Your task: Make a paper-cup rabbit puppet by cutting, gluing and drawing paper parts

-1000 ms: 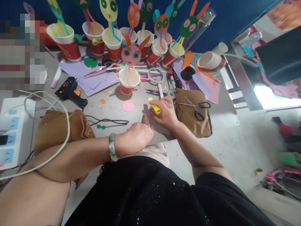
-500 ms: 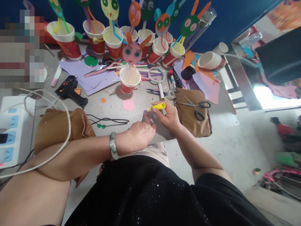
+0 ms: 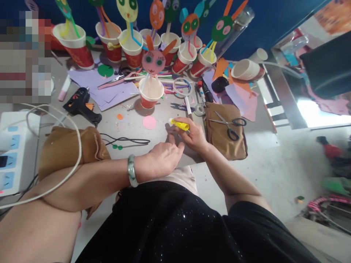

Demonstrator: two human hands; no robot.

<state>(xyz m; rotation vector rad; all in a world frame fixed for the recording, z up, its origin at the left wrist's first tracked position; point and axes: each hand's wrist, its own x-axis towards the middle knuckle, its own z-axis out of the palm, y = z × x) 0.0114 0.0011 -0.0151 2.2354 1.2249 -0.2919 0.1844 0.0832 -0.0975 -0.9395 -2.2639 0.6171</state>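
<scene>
right hand [image 3: 194, 136], right of frame centre: pinching yellow tube [image 3: 181, 125] | left hand [image 3: 164, 155], below centre: grip cannot be told | pink disc [image 3: 149, 122], centre-left

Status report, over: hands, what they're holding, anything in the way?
Right hand: gripping yellow cylindrical plastic tube. Left hand: at flat grey tabletop, any hold unclear. Flat round pink paper piece left of tube, not touching it.

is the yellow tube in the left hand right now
No, the yellow tube is held in the right hand.
</scene>
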